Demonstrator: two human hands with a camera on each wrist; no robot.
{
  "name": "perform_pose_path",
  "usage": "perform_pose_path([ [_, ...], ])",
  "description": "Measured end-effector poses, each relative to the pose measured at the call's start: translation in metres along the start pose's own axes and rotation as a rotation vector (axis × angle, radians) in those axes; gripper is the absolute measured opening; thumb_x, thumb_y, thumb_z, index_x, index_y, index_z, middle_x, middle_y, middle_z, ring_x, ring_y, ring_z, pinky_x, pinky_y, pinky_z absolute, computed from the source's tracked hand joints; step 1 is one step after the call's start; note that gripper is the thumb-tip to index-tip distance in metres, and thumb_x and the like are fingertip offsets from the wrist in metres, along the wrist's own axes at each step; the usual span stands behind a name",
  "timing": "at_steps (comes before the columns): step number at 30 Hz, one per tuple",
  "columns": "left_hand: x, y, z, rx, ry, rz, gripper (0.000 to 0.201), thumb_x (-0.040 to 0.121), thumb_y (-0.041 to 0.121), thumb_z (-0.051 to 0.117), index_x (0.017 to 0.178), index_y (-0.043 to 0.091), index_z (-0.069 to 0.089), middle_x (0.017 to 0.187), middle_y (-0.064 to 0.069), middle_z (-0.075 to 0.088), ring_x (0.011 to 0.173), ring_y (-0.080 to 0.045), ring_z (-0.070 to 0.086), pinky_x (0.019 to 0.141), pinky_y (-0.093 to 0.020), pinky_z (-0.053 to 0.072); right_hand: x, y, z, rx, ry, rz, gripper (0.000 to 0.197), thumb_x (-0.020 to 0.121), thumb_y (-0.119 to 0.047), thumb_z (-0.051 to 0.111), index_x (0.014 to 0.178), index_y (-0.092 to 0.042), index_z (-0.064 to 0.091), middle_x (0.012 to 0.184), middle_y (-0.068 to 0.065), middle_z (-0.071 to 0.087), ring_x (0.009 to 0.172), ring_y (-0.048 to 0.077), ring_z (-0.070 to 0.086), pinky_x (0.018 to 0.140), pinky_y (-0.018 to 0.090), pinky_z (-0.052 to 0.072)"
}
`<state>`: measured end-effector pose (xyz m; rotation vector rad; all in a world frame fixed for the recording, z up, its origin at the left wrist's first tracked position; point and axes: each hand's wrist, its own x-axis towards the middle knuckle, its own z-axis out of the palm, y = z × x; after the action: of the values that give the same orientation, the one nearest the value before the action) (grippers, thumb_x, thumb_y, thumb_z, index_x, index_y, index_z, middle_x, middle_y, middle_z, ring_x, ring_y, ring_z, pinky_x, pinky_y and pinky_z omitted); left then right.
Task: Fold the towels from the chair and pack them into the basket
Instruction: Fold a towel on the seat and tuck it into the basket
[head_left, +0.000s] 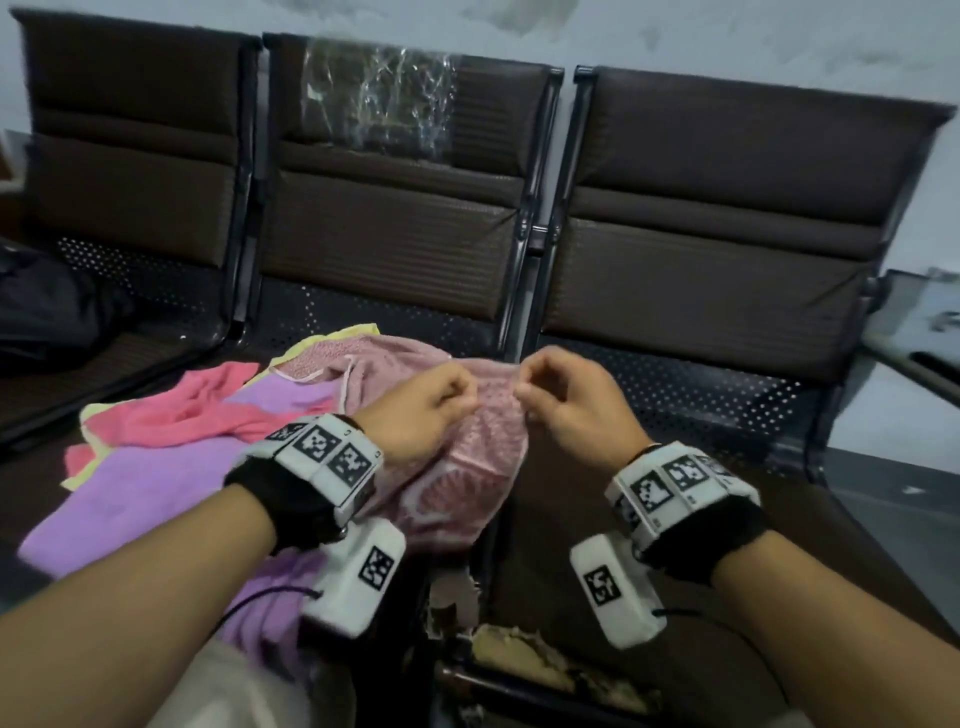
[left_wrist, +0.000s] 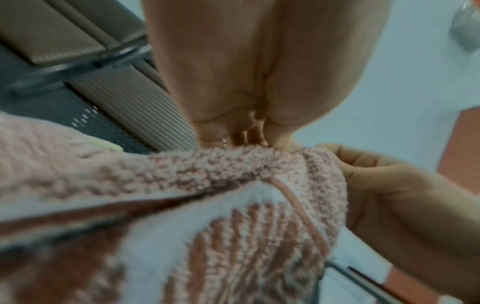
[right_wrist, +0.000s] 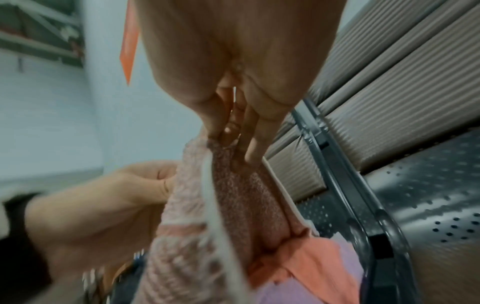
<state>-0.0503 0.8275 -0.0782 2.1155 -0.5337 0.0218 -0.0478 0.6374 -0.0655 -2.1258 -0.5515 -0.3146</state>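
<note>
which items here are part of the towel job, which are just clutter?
Job:
- pink patterned terry towel, pinched by left hand and right hand
- coral-pink towel, lilac towel, yellow-edged towel, heaped on the brown perforated chair seat

Lying about:
- black bag
- clear plastic wrap on the backrest

No basket in view.

A dusty-pink towel (head_left: 483, 441) with a white leaf-like pattern and pale edging is showing speckled pink-and-white on its reverse side in the wrist views. To its left a coral-pink towel (head_left: 208, 405) is lying over a plain lilac towel (head_left: 156, 483), and a pale yellow towel (head_left: 332, 335) is peeking out behind the dusty-pink towel's far-left edge. The chair (head_left: 717, 223) is showing dark brown ribbed padding and black perforated metal. Beside the dusty-pink towel, white wrist units (head_left: 327, 457) are displaying black-and-white square markers over black bands. The wall behind the chair is looking pale blue-grey.
</note>
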Motion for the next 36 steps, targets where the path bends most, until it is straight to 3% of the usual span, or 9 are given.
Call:
perform_pose_path([
  [6, 0.009, 0.048, 0.044, -0.234, -0.044, 0.085, 0.015, 0.091, 0.005, 0.056, 0.081, 0.017, 0.052, 0.068, 0.003, 0.053, 0.057, -0.003, 0.049, 0.057, -0.017, 0.044, -0.038, 0.016, -0.041, 0.322, 0.285, 0.136, 0.021, 0.088, -0.002, 0.061, 0.076, -0.019, 0.057, 0.071, -0.006, 0.057, 0.063, 0.001, 0.053, 0.066, 0.019, 0.042],
  [11, 0.016, 0.042, 0.070, -0.207, -0.061, 0.024, 0.015, 0.087, 0.001, 0.061, 0.091, 0.013, 0.052, 0.082, -0.009, 0.057, 0.075, -0.020, 0.057, 0.075, -0.037, 0.049, -0.050, 0.021, -0.056, 0.377, 0.290, 0.192, 0.027, 0.086, 0.007, 0.059, 0.074, -0.017, 0.058, 0.067, -0.005, 0.058, 0.056, -0.005, 0.053, 0.060, 0.013, 0.042],
  [16, 0.034, 0.026, 0.068, 0.244, 0.071, 0.153, 0.055, 0.082, 0.015, 0.070, 0.131, 0.018, 0.045, 0.118, 0.000, 0.038, 0.108, -0.013, 0.044, 0.099, -0.026, 0.037, -0.060, 0.016, -0.073, 0.420, 0.114, 0.164, 0.023, 0.085, 0.005, 0.062, 0.075, -0.015, 0.062, 0.064, -0.004, 0.059, 0.055, 0.001, 0.051, 0.055, 0.013, 0.040],
  [18, 0.040, 0.021, 0.064, 0.517, -0.028, 0.222, 0.038, 0.086, 0.020, 0.064, 0.124, 0.020, 0.056, 0.119, 0.002, 0.046, 0.112, -0.014, 0.043, 0.102, -0.031, 0.034, -0.062, 0.015, -0.081, 0.420, 0.070, 0.152, 0.015, 0.083, -0.002, 0.068, 0.076, -0.015, 0.064, 0.063, -0.003, 0.061, 0.056, 0.002, 0.054, 0.056, 0.014, 0.043],
  [20, 0.042, 0.021, 0.063, 0.663, -0.138, 0.207, 0.012, 0.089, 0.021, 0.057, 0.095, 0.015, 0.064, 0.099, -0.001, 0.062, 0.096, -0.020, 0.057, 0.088, -0.040, 0.045, -0.065, 0.017, -0.089, 0.253, 0.030, 0.157, 0.009, 0.078, -0.016, 0.076, 0.080, -0.016, 0.067, 0.065, -0.002, 0.064, 0.060, 0.004, 0.058, 0.059, 0.017, 0.047],
  [25, 0.046, 0.041, 0.074, 0.475, 0.017, 0.298, 0.006, 0.082, 0.017, 0.058, 0.087, 0.020, 0.059, 0.077, 0.006, 0.063, 0.073, -0.013, 0.058, 0.068, -0.033, 0.047, -0.073, 0.037, -0.098, -0.426, -0.155, 0.223, 0.025, 0.076, -0.051, 0.070, 0.086, -0.028, 0.072, 0.084, -0.010, 0.069, 0.084, 0.005, 0.062, 0.074, 0.028, 0.046],
  [31, 0.038, 0.066, 0.095, 0.301, -0.086, 0.376, 0.026, 0.070, 0.004, 0.069, 0.075, 0.020, 0.048, 0.065, 0.008, 0.050, 0.057, -0.004, 0.047, 0.054, -0.018, 0.032, -0.083, 0.047, -0.115, 0.042, 0.098, 0.124, 0.008, 0.082, -0.020, 0.073, 0.075, -0.025, 0.072, 0.070, -0.013, 0.070, 0.072, -0.003, 0.063, 0.068, 0.015, 0.047],
  [34, 0.032, 0.072, 0.097, 0.075, -0.295, 0.231, 0.028, 0.075, 0.018, 0.078, 0.085, 0.017, 0.052, 0.068, -0.002, 0.055, 0.062, -0.007, 0.048, 0.061, -0.024, 0.038, -0.092, 0.051, -0.123, 0.162, 0.204, 0.122, 0.015, 0.080, -0.010, 0.074, 0.073, -0.024, 0.072, 0.066, -0.013, 0.070, 0.066, -0.004, 0.063, 0.065, 0.011, 0.047],
  [36, 0.031, 0.075, 0.096, -0.026, -0.291, 0.154, 0.027, 0.080, 0.035, 0.070, 0.098, 0.017, 0.059, 0.087, -0.006, 0.068, 0.079, -0.015, 0.061, 0.077, -0.030, 0.047, -0.098, 0.053, -0.129, 0.084, 0.256, 0.105, 0.014, 0.081, -0.009, 0.072, 0.076, -0.022, 0.071, 0.069, -0.013, 0.069, 0.070, -0.004, 0.062, 0.070, 0.012, 0.046],
])
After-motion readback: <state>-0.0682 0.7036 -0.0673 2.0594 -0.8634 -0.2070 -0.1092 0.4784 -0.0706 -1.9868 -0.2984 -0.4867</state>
